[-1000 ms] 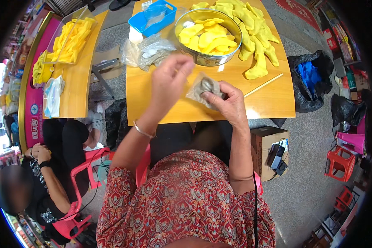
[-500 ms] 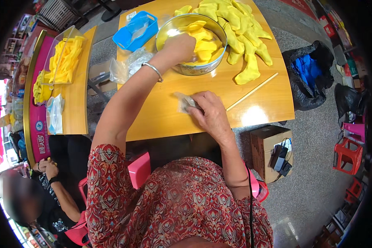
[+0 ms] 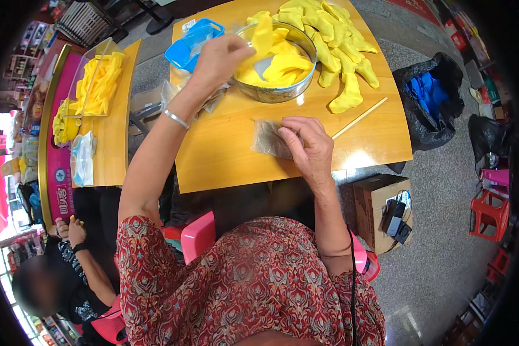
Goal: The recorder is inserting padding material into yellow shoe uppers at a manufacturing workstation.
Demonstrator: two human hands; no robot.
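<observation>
My left hand is raised at the left rim of a round metal tin, its fingers pinched on a limp yellow cloth piece. That piece stands up out of the tin, where more yellow pieces lie loosely. Closer to me, my right hand grips the right edge of a small clear plastic bag between thumb and fingers. The bag rests on the table and looks greyish brown; what it contains is too unclear to tell.
Plump yellow shapes are heaped right of the tin, with a thin wooden stick nearer me. A blue basket stands at back left. On a side table is a clear bin of yellow pieces. Another person sits at left.
My left hand has come up out of the tin, moving left with a yellow piece. My right hand has shifted slightly right, and the plastic bag now lies flatter and shows more.
</observation>
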